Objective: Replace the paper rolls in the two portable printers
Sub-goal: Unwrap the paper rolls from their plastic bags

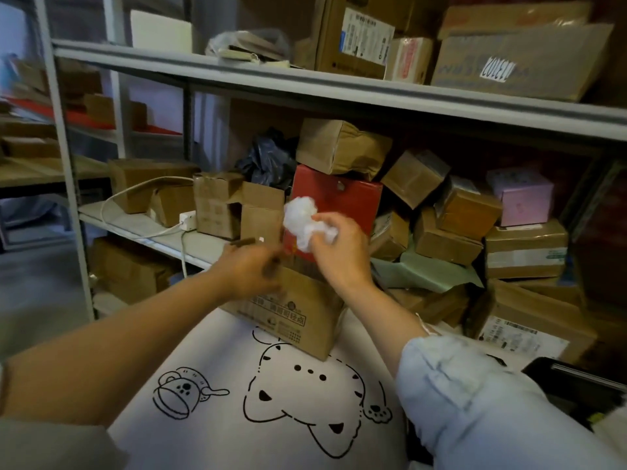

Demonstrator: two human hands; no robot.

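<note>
A shelf (339,93) crammed with boxes fills the view. A box (298,317) stands on the white surface (210,351) before it. Above the box, the right grip (339,252) pinches crumpled white wrap (302,222); the left grip (251,269) is blurred, state unclear. A dark printer (576,391) lies at far right.

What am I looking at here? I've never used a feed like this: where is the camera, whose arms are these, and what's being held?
There is no machine: these are a person's bare arms, filmed by one wide-angle camera worn on their head, looking forward and down. The right hand pinches a crumpled white wad, plastic or paper, I cannot tell which. The left hand is motion-blurred at the top of a cardboard box; what it grips is unclear. That box sits on a white cloth printed with cartoon animals. Behind stand metal shelves crowded with parcels, including a red box. A dark device shows at the right edge, possibly a printer.
</note>
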